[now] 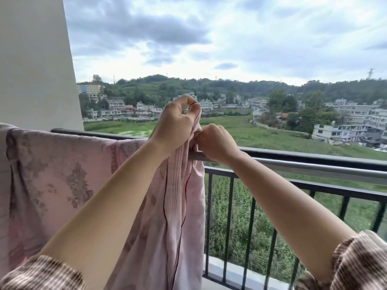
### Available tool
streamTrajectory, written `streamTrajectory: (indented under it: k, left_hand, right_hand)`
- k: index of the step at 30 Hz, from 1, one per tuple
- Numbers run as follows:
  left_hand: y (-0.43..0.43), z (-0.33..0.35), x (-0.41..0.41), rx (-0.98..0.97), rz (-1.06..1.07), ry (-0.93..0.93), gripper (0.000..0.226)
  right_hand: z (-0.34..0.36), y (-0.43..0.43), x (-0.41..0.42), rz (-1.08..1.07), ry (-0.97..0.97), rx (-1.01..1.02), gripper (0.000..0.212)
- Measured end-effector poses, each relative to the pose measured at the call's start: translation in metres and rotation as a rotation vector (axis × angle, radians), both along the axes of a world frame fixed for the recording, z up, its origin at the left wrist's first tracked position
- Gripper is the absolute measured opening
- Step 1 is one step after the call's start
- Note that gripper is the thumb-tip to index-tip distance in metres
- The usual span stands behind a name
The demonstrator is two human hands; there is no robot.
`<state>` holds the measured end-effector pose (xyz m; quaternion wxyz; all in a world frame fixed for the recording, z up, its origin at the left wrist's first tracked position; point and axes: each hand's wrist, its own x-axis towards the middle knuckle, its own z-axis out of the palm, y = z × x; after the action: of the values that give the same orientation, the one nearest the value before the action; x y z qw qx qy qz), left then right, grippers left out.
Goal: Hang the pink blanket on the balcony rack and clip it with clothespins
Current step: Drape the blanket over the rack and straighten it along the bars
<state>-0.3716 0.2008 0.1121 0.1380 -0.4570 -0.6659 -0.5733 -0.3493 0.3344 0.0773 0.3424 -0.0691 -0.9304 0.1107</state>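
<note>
Up high, the left hand (176,124) closes thumb and forefinger (188,100) into a ring and pinches a gathered corner of the pink blanket (52,174), holding that fold above the rail. Its other fingers curl in toward the palm. Just below and to the right, the right hand (216,142) is clenched, its fingers (206,132) curled tight round the same fold where the cloth meets the silver rack bar (314,166). Whether that fist holds anything besides cloth cannot be told. From the two grips the blanket falls in a long bunched strip between the bare forearms, a thin dark line running down it. The rest is spread over the left end of the bar, reaching toward the pale wall (35,59). The black balcony railing (303,156) runs just behind the bar. Striped sleeves (366,264) are pushed up near the elbows.
</note>
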Motion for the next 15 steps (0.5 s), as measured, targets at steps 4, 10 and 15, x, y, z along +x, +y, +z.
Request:
streamTrajectory:
  k: [4,10,15]
  left_hand:
    - [0.023,0.0,0.027,0.003,0.037,-0.012,0.016]
    - [0.098,-0.037,0.099,-0.135,-0.048,-0.124,0.02]
    - [0.169,-0.062,0.167,-0.057,0.076,-0.071,0.014]
  right_hand:
    - [0.018,0.04,0.034,-0.063,-0.011,-0.138,0.029]
    - [0.028,0.131,0.125,-0.12,-0.381,-0.322,0.022]
    - [0.024,0.196,0.195,0.08,-0.275,-0.909,0.022]
